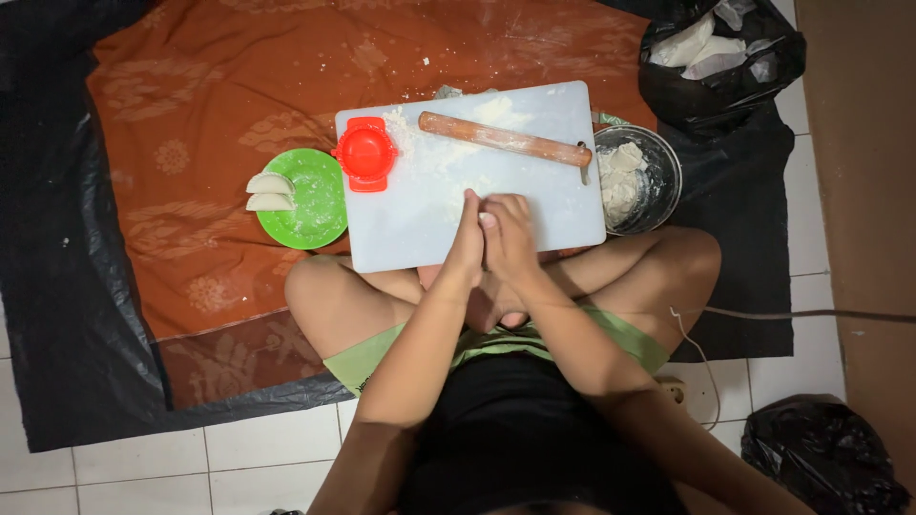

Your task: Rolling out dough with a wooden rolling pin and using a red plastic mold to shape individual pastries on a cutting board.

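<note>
Hands: the left hand (pixel 468 236) and right hand (pixel 508 234) are pressed palm to palm over the near edge of the white cutting board (pixel 420 219).
Grip: both hands are closed against each other; whatever sits between the palms is hidden, so I cannot tell whether they hold a piece of dough or nothing.
Board: it rests on the person's crossed legs, dusted with flour just beyond the grip.
Beyond the grip: a wooden rolling pin (pixel 504 139) lies slanted across the far part of the board.
Left of the grip: a red dumpling press (pixel 365 154) sits at the board's far left corner; past it a green plate (pixel 310 205) carries two folded dumplings (pixel 270 192) on its outer rim.
Right of the grip: a metal bowl (pixel 658 191) with dough lumps (pixel 618 176) stands just beside the board.
Floor: an orange cloth (pixel 200 124) over black plastic sheeting.
Risk: the board is balanced on the legs, so a hard press or a shifted knee could tilt it and send the rolling pin rolling off; floury palms could also let a small piece slip out onto the cloth.
</note>
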